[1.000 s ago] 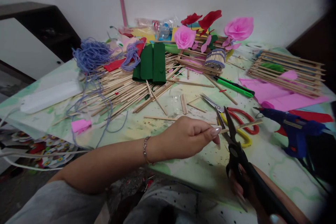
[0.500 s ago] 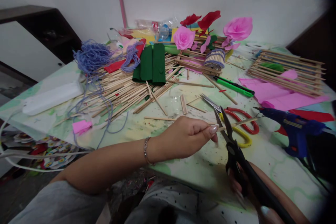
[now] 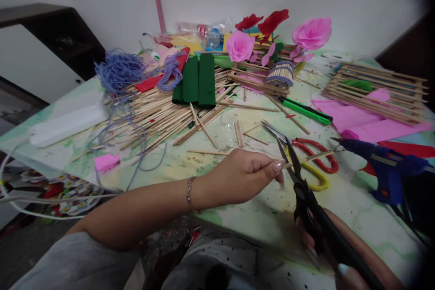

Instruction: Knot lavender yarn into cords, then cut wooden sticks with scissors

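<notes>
My left hand point(image 3: 249, 174) pinches a thin wooden stick point(image 3: 316, 156) between thumb and fingers, and the stick runs off to the right. Black-handled scissors point(image 3: 301, 190) are in my right hand point(image 3: 316, 240), which is wrapped around their handles. Their blades stand slightly apart, with the stick between them just beyond my left fingertips. Behind the blades lies another pair of scissors point(image 3: 311, 174) with yellow handles, next to red handles point(image 3: 331, 165). A few short cut sticks point(image 3: 239, 133) lie beyond my left hand.
A blue glue gun point(image 3: 384, 163) rests at the right. Loose wooden sticks point(image 3: 159, 120), purple yarn point(image 3: 120, 70) and rolled green paper point(image 3: 199, 81) fill the left and middle. Farther back are paper flowers point(image 3: 240, 46), a green cutter point(image 3: 306, 111) and a stick frame point(image 3: 377, 93).
The view has shifted very slightly. Both hands, the stick and the scissors keep nearly the same position, with the stick still between the blades.
</notes>
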The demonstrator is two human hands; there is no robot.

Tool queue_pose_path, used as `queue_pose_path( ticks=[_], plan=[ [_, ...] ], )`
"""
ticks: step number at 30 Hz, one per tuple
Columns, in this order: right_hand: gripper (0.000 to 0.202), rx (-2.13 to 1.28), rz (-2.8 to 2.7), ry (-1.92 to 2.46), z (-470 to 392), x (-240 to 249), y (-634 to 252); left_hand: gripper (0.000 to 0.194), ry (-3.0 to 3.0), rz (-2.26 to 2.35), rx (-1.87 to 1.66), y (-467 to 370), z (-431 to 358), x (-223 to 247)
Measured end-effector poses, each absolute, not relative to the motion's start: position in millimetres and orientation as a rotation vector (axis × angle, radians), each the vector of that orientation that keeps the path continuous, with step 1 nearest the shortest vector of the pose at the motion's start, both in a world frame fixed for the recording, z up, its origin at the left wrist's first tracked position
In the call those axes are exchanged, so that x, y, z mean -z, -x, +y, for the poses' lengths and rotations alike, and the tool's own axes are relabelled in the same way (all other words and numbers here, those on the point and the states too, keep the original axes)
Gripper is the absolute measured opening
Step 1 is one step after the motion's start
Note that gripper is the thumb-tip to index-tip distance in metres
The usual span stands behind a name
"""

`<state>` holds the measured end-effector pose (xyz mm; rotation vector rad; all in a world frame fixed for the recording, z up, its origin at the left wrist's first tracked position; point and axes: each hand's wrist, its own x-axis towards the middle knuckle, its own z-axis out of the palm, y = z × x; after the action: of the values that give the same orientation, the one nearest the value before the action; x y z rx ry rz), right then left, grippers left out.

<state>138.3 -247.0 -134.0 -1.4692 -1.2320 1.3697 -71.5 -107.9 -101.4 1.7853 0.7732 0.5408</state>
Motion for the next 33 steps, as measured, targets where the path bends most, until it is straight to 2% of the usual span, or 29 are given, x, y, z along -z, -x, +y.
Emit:
queue_pose_path(
  ticks=[11,18,24,33],
  plan=[
    [0.05,-1.544,-1.521,1.204,-237,152,-171,0.046,-1.774,0.768,-0.512,71,-108,102],
    [0.031,-1.552,-1.343,1.569,-234,134,-145,0.043,-1.878,0.704,-0.538,73,-108,101],
    [0.035,-1.227,-1.187,1.818,-237,112,-115,0.038,-2.052,0.61,-0.557,75,-108,99],
    [0.029,-1.296,-1.467,1.784,-233,112,-118,0.041,-2.17,0.576,-0.582,76,-110,99]
  ],
)
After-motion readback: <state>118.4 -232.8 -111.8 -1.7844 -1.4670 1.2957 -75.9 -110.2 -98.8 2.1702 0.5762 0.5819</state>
